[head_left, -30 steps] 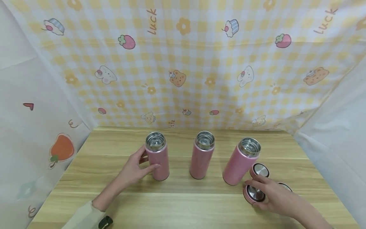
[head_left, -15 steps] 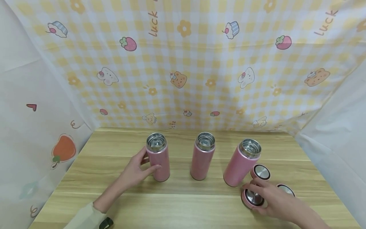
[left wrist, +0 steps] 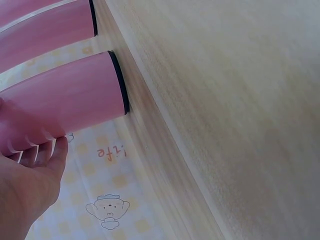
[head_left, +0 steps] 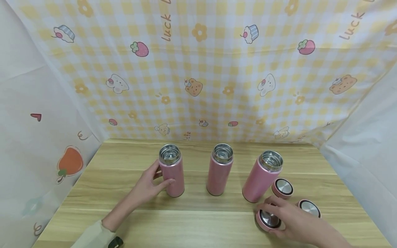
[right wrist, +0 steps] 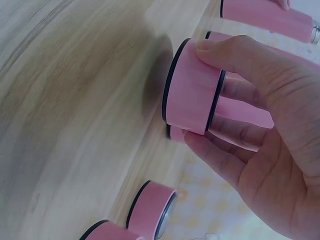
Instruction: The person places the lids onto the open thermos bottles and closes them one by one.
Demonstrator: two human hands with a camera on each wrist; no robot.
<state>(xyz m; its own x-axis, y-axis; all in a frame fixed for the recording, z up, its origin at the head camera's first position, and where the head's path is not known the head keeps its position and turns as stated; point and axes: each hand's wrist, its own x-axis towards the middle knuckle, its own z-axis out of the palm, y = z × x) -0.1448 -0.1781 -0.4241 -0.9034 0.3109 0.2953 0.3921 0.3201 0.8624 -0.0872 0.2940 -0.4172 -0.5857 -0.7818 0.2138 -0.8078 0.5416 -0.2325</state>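
Note:
Three pink thermos bottles without lids stand upright in a row, steel mouths up: a left bottle [head_left: 173, 177], a middle bottle [head_left: 218, 176] and a right bottle [head_left: 258, 181]. My left hand [head_left: 149, 184] holds the left bottle around its side, thumb in front; in the left wrist view its fingers [left wrist: 59, 152] lie along the pink wall. Down at the right, my right hand [head_left: 293, 220] grips a pink lid [head_left: 263, 223] with a steel top by its sides. The right wrist view shows this lid [right wrist: 192, 90] between thumb and fingers, its shadow falling on the wood.
Two more pink lids lie on the wooden table [head_left: 186, 227]: a rear lid [head_left: 283, 187] beside the right bottle and another lid [head_left: 310, 208] behind my right hand. A yellow checked cloth [head_left: 214, 69] hangs at the back, with white cloth at both sides.
My right hand has moved left and toward me with the lid, uncovering more of the lid behind it. The left hand and the bottles stay put; the head view has shifted slightly.

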